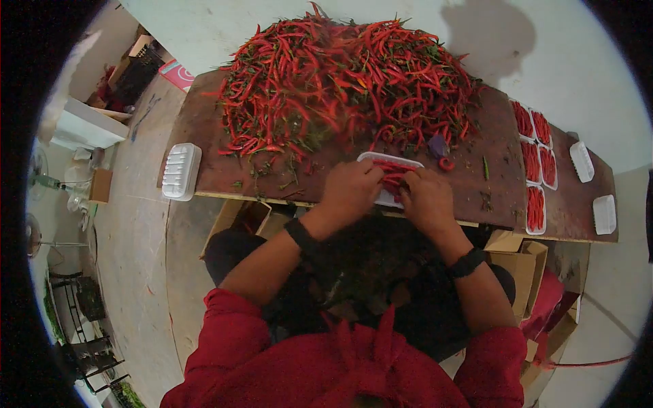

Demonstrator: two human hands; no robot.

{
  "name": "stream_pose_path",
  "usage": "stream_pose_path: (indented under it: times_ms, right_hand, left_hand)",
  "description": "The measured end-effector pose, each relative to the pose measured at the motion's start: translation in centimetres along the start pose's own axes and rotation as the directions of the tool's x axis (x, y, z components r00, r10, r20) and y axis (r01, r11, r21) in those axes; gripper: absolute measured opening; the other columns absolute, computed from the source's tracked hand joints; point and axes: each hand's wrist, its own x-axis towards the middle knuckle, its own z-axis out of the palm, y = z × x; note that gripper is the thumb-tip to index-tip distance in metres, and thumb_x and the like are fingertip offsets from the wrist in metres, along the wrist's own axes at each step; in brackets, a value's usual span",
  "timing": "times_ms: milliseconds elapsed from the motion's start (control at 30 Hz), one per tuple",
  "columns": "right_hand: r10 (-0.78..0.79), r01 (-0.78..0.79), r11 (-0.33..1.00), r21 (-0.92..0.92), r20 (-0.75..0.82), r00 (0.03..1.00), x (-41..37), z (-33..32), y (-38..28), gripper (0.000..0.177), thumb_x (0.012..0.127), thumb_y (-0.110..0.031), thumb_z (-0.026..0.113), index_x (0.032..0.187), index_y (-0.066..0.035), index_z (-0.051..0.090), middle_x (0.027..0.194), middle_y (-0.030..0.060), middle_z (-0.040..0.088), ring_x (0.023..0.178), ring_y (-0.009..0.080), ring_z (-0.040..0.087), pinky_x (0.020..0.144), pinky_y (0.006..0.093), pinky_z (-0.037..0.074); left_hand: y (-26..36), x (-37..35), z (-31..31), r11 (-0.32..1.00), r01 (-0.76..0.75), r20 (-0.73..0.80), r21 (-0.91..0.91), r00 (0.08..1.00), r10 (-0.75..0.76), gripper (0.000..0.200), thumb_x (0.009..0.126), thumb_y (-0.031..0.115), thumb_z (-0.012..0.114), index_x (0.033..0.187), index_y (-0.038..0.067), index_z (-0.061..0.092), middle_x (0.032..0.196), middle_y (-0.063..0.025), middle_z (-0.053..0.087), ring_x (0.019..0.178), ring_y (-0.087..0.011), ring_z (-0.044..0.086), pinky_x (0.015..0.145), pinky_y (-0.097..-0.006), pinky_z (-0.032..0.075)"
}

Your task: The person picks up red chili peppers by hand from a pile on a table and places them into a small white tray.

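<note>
Red sleeves (pixel 228 326) come nearest. Beyond them, slightly apart, the left hand (pixel 350 187) and right hand (pixel 428 197) curl over chilies (pixel 392 178) in a white tray (pixel 388 157) on the desk (pixel 201 136); their grip seems too hidden to tell. Behind the tray spreads a chili heap (pixel 347 75); well right stand filled trays (pixel 536 233).

A heap of red chili peppers (pixel 350 85) is blocking the surface's (pixel 503 136) far side. Low room is running between the white tray stack (pixel 181 171) and left hand (pixel 352 187). Rightward, a green chili (pixel 486 168) is lying before the filled trays (pixel 535 209).
</note>
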Motion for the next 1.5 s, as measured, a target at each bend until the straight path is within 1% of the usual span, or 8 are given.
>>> stream_pose_path:
  times_ms: [167,233,400,600,933,1233,1433,1500]
  right_hand:
    - [-0.027,0.029,0.999,0.016,-0.088,0.996,-0.3,0.5,0.5,0.017,0.069,-0.013,0.066,0.083,-0.006,0.060,0.082,0.0115,0.058,0.082,0.0314,0.058,0.070,0.0421,0.046]
    - [-0.026,0.029,0.999,0.031,-0.093,0.995,-0.3,0.3,0.5,0.017,0.069,-0.013,0.067,0.083,-0.006,0.060,0.081,0.0115,0.058,0.081,0.0316,0.058,0.070,0.0423,0.046]
    - [0.029,-0.028,1.000,0.014,-0.074,0.997,0.0,-0.4,0.3,0.016,0.070,-0.014,0.068,0.082,-0.006,0.061,0.079,0.0124,0.058,0.076,0.0327,0.058,0.068,0.0426,0.046]
    - [0.029,-0.028,1.000,0.013,-0.036,0.999,0.0,-0.2,0.0,0.016,0.070,-0.014,0.067,0.082,-0.006,0.061,0.079,0.0124,0.058,0.076,0.0326,0.058,0.067,0.0426,0.046]
    - [-0.034,0.044,0.996,0.079,-0.129,0.991,-0.4,-1.5,-0.7,0.019,0.071,-0.011,0.067,0.088,-0.006,0.061,0.082,0.0121,0.058,0.078,0.0325,0.058,0.068,0.0419,0.046]
    - [-0.175,0.221,0.955,0.197,-0.228,0.958,-0.5,-2.1,-2.6,0.038,0.072,-0.009,0.064,0.109,-0.012,0.058,0.104,0.0125,0.059,0.095,0.0329,0.057,0.081,0.0421,0.047]
    - [0.098,0.014,0.910,0.414,-0.248,0.964,-0.8,-1.9,-2.9,0.037,0.073,-0.008,0.064,0.109,-0.013,0.059,0.110,0.0104,0.058,0.098,0.0328,0.056,0.079,0.0406,0.049]
    - [-0.128,0.191,0.917,0.350,-0.196,0.972,-0.9,-2.0,-2.4,0.030,0.071,-0.008,0.067,0.101,-0.008,0.061,0.101,0.0115,0.058,0.087,0.0315,0.059,0.076,0.0404,0.048]
  left_hand:
    - [-0.2,0.1,-1.5,1.000,0.028,0.006,-0.007,1.000,-0.028,0.009,0.073,0.018,0.061,0.076,0.009,0.057,0.077,-0.0067,0.055,0.066,-0.0284,0.057,0.057,-0.0399,0.047]
    - [-1.0,0.5,-3.8,0.973,0.052,0.158,0.225,0.983,-0.089,0.021,0.078,0.017,0.061,0.097,0.010,0.060,0.094,-0.0101,0.060,0.079,-0.0327,0.060,0.067,-0.0416,0.050]
    - [-4.7,0.8,-6.4,0.931,0.315,-0.063,0.182,0.949,-0.309,0.028,0.081,0.019,0.060,0.107,0.010,0.057,0.095,-0.0131,0.057,0.084,-0.0336,0.058,0.069,-0.0413,0.049]
    - [-6.3,1.0,-5.9,0.928,0.301,-0.070,0.220,0.954,-0.293,0.031,0.081,0.017,0.059,0.111,0.008,0.056,0.097,-0.0163,0.055,0.084,-0.0356,0.058,0.071,-0.0437,0.048]
    - [-3.9,0.3,-7.6,0.945,0.327,-0.155,-0.019,0.933,-0.326,0.018,0.078,0.015,0.064,0.091,0.002,0.062,0.085,-0.0138,0.061,0.076,-0.0300,0.061,0.068,-0.0360,0.048]
    - [0.9,-1.7,-8.1,0.806,0.368,0.276,-0.463,0.925,-0.263,0.018,0.077,0.009,0.064,0.093,0.002,0.059,0.084,-0.0082,0.062,0.077,-0.0144,0.060,0.069,-0.0299,0.047]
    - [1.0,-1.9,-8.0,0.763,0.360,0.353,-0.537,0.917,-0.184,0.016,0.077,0.005,0.061,0.092,0.002,0.058,0.081,-0.0051,0.060,0.077,-0.0107,0.056,0.070,-0.0281,0.046]
    - [1.1,-1.8,-8.2,0.731,0.419,0.412,-0.538,0.888,-0.205,0.015,0.076,0.005,0.061,0.091,0.003,0.058,0.081,-0.0046,0.060,0.077,-0.0105,0.055,0.071,-0.0277,0.045]
